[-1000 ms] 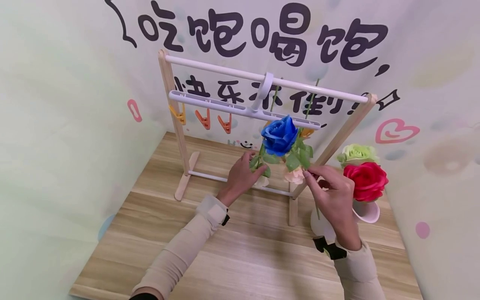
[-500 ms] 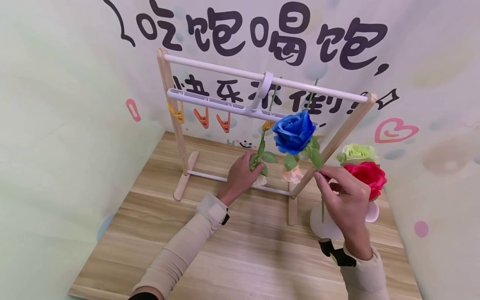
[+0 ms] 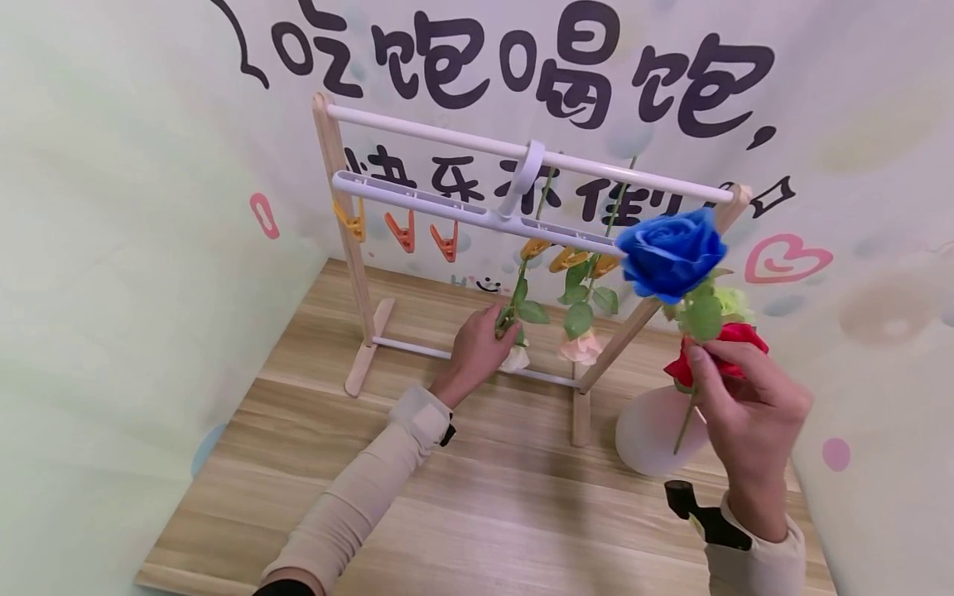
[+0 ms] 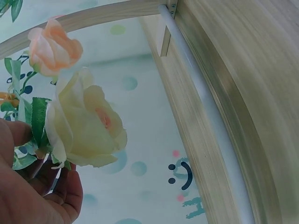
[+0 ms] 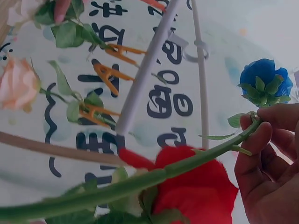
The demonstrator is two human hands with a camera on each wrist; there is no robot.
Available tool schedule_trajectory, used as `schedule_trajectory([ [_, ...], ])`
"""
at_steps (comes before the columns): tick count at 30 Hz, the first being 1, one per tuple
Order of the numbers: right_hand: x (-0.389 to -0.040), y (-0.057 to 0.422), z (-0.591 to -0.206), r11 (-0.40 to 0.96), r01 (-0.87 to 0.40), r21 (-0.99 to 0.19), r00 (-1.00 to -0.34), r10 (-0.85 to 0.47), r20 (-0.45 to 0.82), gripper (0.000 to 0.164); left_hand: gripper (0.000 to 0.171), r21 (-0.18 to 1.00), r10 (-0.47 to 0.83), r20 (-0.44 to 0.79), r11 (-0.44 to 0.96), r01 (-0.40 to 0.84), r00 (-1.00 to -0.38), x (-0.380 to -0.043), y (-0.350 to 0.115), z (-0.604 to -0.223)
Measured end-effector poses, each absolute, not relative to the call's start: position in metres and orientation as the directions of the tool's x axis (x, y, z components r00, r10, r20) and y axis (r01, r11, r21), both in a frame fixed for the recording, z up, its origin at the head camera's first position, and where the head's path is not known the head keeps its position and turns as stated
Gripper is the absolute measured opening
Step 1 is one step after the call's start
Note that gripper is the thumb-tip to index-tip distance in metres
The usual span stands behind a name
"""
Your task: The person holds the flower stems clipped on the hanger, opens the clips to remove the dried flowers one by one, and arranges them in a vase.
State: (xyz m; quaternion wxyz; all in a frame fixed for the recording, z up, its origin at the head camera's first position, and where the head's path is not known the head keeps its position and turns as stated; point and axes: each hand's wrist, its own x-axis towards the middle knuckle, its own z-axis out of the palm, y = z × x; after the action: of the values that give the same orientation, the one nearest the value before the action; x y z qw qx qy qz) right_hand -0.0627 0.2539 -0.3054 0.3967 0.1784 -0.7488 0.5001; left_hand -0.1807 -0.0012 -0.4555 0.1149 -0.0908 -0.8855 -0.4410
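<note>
My right hand [image 3: 753,406] pinches the green stem of a blue rose [image 3: 671,252], bloom up, at the rack's right end. The stem's lower end [image 3: 684,426] overlaps a white vase [image 3: 648,434] in the head view. My left hand [image 3: 477,352] holds a cream rose [image 4: 88,126] just behind its bloom, thumb on one side and fingers on the other. That rose hangs bloom down from an orange clip [image 3: 534,247]. Beside it a peach rose [image 3: 581,348] also hangs bloom down. A red rose [image 3: 734,343] sits behind my right fingers, partly hidden.
A wooden rack [image 3: 361,265] with a white top rod [image 3: 432,132] carries a lilac clip hanger [image 3: 425,203]. Several orange and red clips hang from it, those on the left holding nothing. A pale green rose [image 3: 734,305] shows behind the red one. A printed wall rises behind.
My right hand has carried the blue rose rightward, away from the hanger to beside the rack's right post, uncovering the peach rose's leaves and clips. The left hand has stayed nearly in place.
</note>
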Motion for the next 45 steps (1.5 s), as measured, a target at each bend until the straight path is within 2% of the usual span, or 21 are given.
schedule_trajectory([
  [6,-0.059,0.264,-0.293,0.366,-0.676,-0.639,-0.584,0.263,0.768,0.016,0.018,0.766,0.066,0.282,0.586,0.266,-0.957,-0.181,-0.003,-0.457],
  [16,-0.069,0.292,-0.284,0.376,-0.663,-0.648,-0.506,0.413,0.757,0.022,0.014,0.774,0.068,0.291,0.569,0.277,-0.954,-0.180,-0.004,-0.457],
  [26,-0.079,0.298,-0.280,0.444,-0.626,-0.641,-0.470,0.441,0.765,0.019,0.017,0.764,0.060,0.315,0.575,0.291,-0.947,-0.181,-0.007,-0.460],
  [37,-0.091,0.311,-0.297,0.506,-0.570,-0.648,-0.484,0.431,0.762,0.019,0.021,0.764,0.080,0.300,0.576,0.289,-0.951,-0.180,-0.009,-0.457],
  [45,-0.092,0.318,-0.312,0.554,-0.459,-0.694,-0.548,0.439,0.712,0.018,0.020,0.762,0.081,0.301,0.578,0.291,-0.950,-0.179,-0.010,-0.457],
])
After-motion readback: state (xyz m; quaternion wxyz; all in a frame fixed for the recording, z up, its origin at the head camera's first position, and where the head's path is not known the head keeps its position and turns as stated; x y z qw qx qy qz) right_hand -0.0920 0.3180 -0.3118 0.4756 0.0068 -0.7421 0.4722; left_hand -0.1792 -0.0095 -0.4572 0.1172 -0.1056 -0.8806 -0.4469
